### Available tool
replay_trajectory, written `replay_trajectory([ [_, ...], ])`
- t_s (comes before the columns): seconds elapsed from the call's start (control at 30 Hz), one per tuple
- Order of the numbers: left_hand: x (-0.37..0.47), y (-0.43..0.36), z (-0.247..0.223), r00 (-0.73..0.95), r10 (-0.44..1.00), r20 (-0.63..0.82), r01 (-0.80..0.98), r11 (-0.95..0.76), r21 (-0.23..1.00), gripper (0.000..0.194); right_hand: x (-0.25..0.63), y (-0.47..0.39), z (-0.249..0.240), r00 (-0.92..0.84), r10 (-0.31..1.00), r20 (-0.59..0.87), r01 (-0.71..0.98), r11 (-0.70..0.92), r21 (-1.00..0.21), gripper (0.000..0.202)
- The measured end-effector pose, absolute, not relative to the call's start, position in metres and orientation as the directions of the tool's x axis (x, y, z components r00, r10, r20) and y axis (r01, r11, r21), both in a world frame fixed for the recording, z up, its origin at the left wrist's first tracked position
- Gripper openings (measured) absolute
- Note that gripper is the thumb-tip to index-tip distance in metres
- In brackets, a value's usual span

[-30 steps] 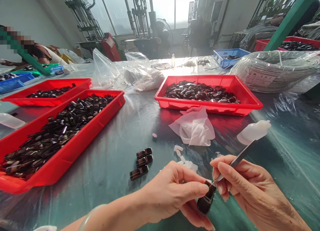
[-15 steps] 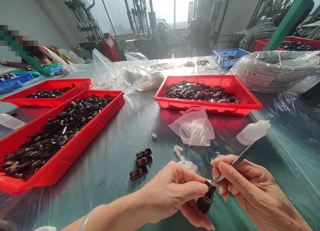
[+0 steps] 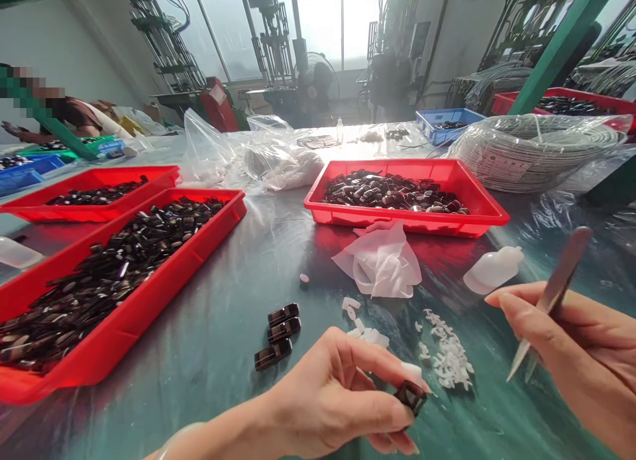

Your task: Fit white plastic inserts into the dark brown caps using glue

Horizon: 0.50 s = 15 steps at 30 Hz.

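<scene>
My left hand pinches a small dark plastic housing between thumb and fingers, low in the middle of the view. A white cover shows at the index fingertip. To the right, my right hand is closed around metal tweezers, whose two tips point down and stand apart with nothing visible between them. Between my hands lies a heap of tiny white plastic pieces. Larger white pieces sit just behind my left hand. Left of it, dark housings lie in a short row.
Red trays of dark parts stand at the left and at the back. Crumpled white cloth and a white bottle lie in front of the back tray. A wrapped cable coil sits at the right. Another person is at far left.
My right hand has drawn the tweezers away from the housing, to the right. The housing has turned in my left hand, and the tiny white pieces are now uncovered.
</scene>
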<state>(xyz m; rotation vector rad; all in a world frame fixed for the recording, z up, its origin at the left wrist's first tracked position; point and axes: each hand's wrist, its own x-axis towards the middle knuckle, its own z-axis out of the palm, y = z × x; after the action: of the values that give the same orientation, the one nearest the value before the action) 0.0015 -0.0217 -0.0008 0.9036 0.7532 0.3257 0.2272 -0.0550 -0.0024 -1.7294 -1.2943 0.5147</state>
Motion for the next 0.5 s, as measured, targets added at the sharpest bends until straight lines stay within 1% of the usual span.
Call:
replay_trajectory([
  [0.03, 0.002, -0.022, -0.001, 0.707, 0.563, -0.429, 0.018, 0.592, 0.806, 0.023, 0.229, -0.053, -0.003, 0.303, 0.934, 0.188, 0.696, -0.082, -0.713, 0.02],
  [0.07, 0.002, -0.023, -0.002, 0.711, 0.577, -0.402, -0.013, 0.582, 0.813, 0.021, 0.231, -0.05, -0.005, 0.23, 0.956, 0.183, 0.812, -0.085, -0.578, 0.025],
  [0.1, 0.002, -0.023, -0.002, 0.716, 0.593, -0.368, -0.036, 0.558, 0.829, 0.019, 0.232, -0.047, -0.008, 0.165, 0.974, 0.158, 0.886, -0.076, -0.458, 0.028],
  [0.13, 0.002, -0.023, -0.002, 0.717, 0.615, -0.329, -0.049, 0.516, 0.855, 0.017, 0.233, -0.044, -0.011, 0.137, 0.979, 0.149, 0.931, -0.076, -0.356, 0.029],
  [0.2, 0.002, -0.023, 0.0, 0.711, 0.661, -0.241, -0.036, 0.375, 0.926, 0.015, 0.234, -0.04, -0.018, 0.111, 0.989, 0.097, 0.972, -0.088, -0.216, 0.027],
  [0.27, 0.001, -0.022, 0.003, 0.714, 0.682, -0.159, 0.014, 0.213, 0.977, 0.015, 0.234, -0.04, -0.024, 0.114, 0.993, 0.038, 0.984, -0.107, -0.144, 0.023],
  [0.37, -0.002, -0.022, 0.006, 0.737, 0.67, -0.088, 0.07, 0.054, 0.996, 0.018, 0.232, -0.042, -0.027, 0.11, 0.994, -0.013, 0.987, -0.111, -0.113, 0.02],
  [0.43, -0.003, -0.022, 0.006, 0.754, 0.654, -0.064, 0.089, -0.005, 0.996, 0.02, 0.232, -0.045, -0.029, 0.095, 0.995, 0.03, 0.99, -0.092, -0.112, 0.019],
  [0.5, -0.004, -0.023, 0.003, 0.763, 0.645, -0.042, 0.083, -0.034, 0.996, 0.021, 0.231, -0.047, -0.029, 0.063, 0.985, 0.161, 0.99, -0.041, -0.138, 0.017],
])
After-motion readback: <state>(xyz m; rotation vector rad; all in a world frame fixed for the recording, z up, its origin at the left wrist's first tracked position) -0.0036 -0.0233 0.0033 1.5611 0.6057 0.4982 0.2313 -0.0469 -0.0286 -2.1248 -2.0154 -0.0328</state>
